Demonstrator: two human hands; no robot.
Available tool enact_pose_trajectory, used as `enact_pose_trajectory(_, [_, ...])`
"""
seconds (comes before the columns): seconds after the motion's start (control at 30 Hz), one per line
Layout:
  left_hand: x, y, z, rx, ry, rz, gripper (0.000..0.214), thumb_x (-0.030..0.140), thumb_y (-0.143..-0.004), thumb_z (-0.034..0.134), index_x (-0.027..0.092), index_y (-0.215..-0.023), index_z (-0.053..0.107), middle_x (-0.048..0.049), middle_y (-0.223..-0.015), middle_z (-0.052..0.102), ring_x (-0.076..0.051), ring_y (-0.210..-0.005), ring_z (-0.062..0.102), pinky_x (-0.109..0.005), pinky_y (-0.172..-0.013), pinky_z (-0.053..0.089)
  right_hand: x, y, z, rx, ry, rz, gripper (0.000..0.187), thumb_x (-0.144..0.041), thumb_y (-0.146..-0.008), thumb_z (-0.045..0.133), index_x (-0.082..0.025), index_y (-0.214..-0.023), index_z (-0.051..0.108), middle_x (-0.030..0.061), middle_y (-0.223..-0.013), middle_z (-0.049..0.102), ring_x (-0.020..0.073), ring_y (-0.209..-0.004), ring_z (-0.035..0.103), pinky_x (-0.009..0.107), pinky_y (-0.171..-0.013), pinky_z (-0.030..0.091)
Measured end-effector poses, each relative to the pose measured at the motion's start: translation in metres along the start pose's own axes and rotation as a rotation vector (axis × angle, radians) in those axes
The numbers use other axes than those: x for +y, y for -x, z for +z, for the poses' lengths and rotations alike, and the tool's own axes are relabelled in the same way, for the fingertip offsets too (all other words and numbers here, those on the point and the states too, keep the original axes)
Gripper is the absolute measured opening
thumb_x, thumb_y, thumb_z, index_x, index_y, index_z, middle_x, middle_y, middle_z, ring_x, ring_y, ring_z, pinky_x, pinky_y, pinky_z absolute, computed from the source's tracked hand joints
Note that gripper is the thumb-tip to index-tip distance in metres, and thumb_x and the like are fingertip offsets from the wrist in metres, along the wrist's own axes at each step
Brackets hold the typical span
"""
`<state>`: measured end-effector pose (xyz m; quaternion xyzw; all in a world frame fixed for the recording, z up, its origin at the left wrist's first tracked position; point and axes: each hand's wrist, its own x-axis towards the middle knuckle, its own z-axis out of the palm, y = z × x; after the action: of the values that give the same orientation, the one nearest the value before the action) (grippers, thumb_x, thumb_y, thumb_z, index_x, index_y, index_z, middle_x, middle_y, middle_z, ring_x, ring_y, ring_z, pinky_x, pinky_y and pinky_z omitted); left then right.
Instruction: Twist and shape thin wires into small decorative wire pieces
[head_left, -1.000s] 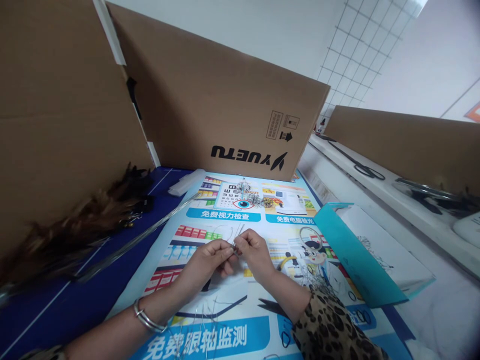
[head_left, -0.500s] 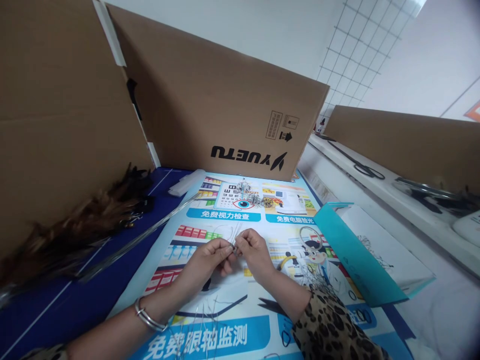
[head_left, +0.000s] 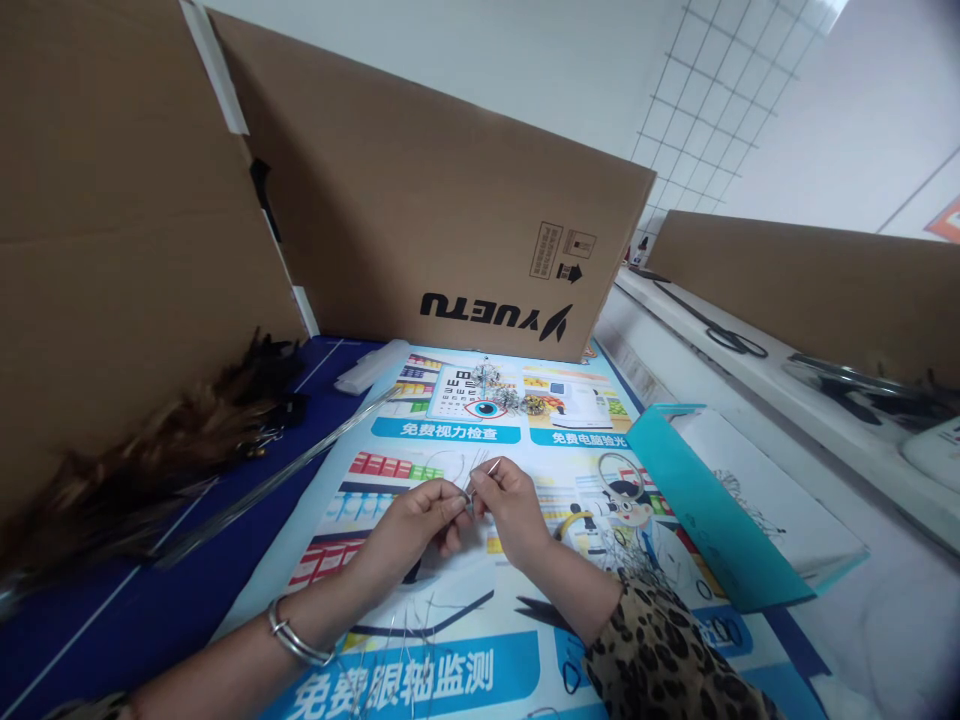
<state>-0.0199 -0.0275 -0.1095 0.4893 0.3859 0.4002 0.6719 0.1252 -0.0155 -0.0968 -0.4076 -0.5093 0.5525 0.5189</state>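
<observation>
My left hand (head_left: 420,520) and my right hand (head_left: 514,505) meet over a printed poster (head_left: 450,640) on the table. Both pinch a small bundle of thin metal wires (head_left: 480,472) whose ends stick up between the fingertips. The left wrist wears silver bangles (head_left: 296,635). A leopard-print sleeve (head_left: 660,660) covers the right forearm. More loose wires (head_left: 405,620) lie on the poster under my left forearm.
Brown feathers (head_left: 150,450) lie at the left on the blue table, beside a long bundle of wire rods (head_left: 285,470). Cardboard sheets (head_left: 450,220) wall the back and left. A teal folder (head_left: 705,510) with white paper lies at the right. Small beaded pieces (head_left: 510,395) sit near the cardboard.
Both hands stay in place with small finger movements on the wires. The wire tip by the right thumb now sticks out slightly further.
</observation>
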Motion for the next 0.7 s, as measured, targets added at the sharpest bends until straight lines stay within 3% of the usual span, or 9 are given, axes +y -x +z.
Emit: enact_pose_trajectory(0.7, [0.0012,-0.0006,0.0009,0.014,-0.008,0.001,0.025,0.039,-0.081,0.056,0.015,-0.077,0.057,-0.0006,-0.062,0.061,-0.009,-0.046,0.05,-0.021,-0.048,0.038,0.0037,-0.0002,-0.0008,-0.004,0.014,0.002,0.018,-0.035,-0.079,0.057,-0.018,-0.076,0.051,-0.004,-0.06,0.055,0.008,-0.048,0.046,0.022,-0.051,0.039])
